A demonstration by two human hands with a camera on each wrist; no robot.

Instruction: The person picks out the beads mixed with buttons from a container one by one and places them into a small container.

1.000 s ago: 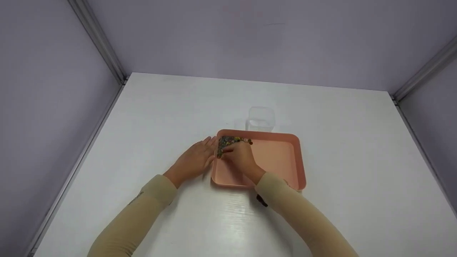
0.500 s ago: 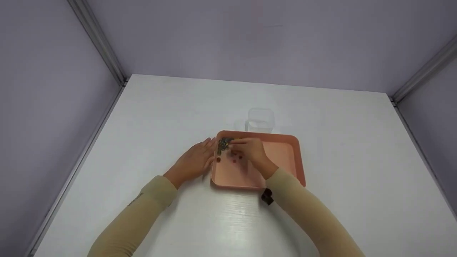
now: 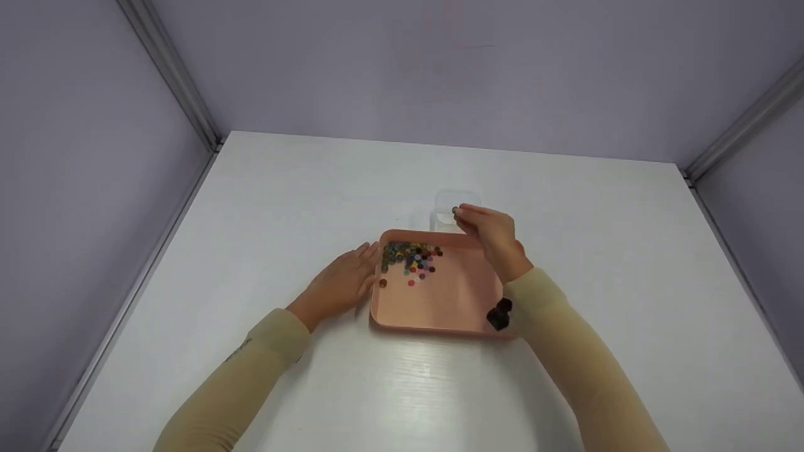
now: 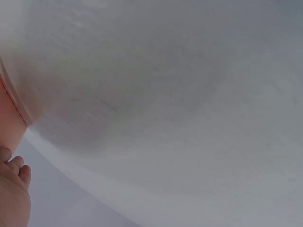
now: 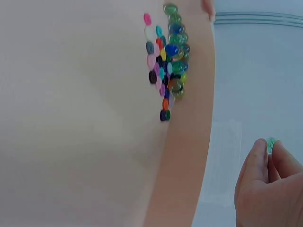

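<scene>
Green bead (image 5: 271, 143) — between right hand (image 5: 265, 189) fingertips

The clear plastic container (image 3: 458, 207) at the pink tray's (image 3: 440, 307) far edge is partly hidden behind the right hand (image 3: 493, 235). In the left wrist view, the left hand (image 4: 13, 194) is cut off at the frame's corner, and the white counter (image 4: 165, 94) is blurred.

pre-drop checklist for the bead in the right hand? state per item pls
1. Right hand pinches a green bead at its fingertips: ok.
2. Hand is over the clear container behind the pink tray: ok in the head view; exact alignment cannot tell.
3. Container mouth open: cannot tell, it is transparent and faint.
4. Left hand rests flat against the tray's left side: ok.
5. Remaining beads lie in the tray's far left corner, none seen on the table: ok.
</scene>
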